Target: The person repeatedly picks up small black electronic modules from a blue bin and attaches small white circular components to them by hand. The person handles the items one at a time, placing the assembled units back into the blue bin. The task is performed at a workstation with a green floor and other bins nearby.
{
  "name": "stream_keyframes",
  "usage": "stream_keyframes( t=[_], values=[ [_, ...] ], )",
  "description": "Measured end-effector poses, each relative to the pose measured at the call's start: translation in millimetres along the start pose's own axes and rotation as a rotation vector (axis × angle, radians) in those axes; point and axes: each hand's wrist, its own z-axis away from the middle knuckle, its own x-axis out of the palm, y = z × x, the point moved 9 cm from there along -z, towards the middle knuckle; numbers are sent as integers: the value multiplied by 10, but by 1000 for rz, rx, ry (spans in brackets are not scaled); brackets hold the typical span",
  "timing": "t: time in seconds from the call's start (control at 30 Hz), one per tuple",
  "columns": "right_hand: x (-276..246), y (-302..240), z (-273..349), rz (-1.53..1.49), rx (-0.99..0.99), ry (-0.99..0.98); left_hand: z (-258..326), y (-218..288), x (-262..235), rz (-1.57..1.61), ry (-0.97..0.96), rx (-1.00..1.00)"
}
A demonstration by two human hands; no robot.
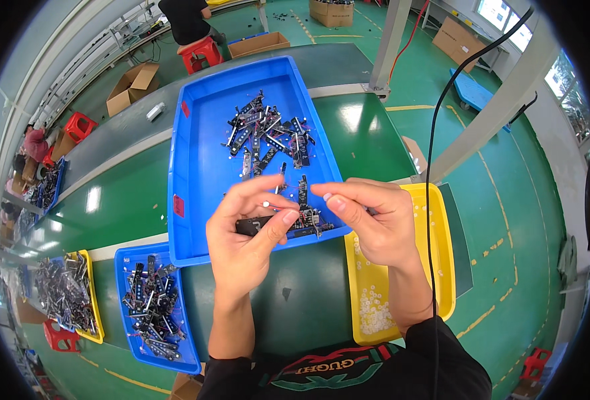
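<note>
while both hands hover over the green desk, i see my left hand gripping a small black part between thumb and curled fingers, just above the near rim of the big blue tray. a tiny white piece sits at the tip of my left forefinger. my right hand is close beside it, thumb and forefinger pressed together as if pinching something too small for me to make out, and the two hands almost touch over the black part.

the big blue tray holds a loose heap of black parts with metal pins near its far end, plus a few strays close to my hands. under my right wrist lies a yellow tray with a scatter of small white pieces gathered in its near corner. to my left, near the desk edge, a smaller blue tray is packed with more black parts, and just beyond it a second yellow tray carries another pile. a black cable hangs down across the right side. a person in a dark top sits on a red stool well away at the far side.
</note>
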Motion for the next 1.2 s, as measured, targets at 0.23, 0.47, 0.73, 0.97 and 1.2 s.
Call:
stream_keyframes(
  t=[0.23, 0.47, 0.73, 0.97, 1.2],
  values=[
    [12, -73, 16, 72, -102, -36, 37, -4, -1, 91, -51, 34],
    [33, -147, 39, 5, -165, -24, 89, 86, 34, 1, -52, 95],
    [86, -137, 48, 58, -175, 3, 78, 104, 30, -120, 8, 126],
    [108, -308, 98, 258, -342, 64, 138, 196, 64, -250, 23, 226],
    [130, -315, 104, 234, -396, 83, 229, 483, 156, -520, 52, 528]
  ],
)
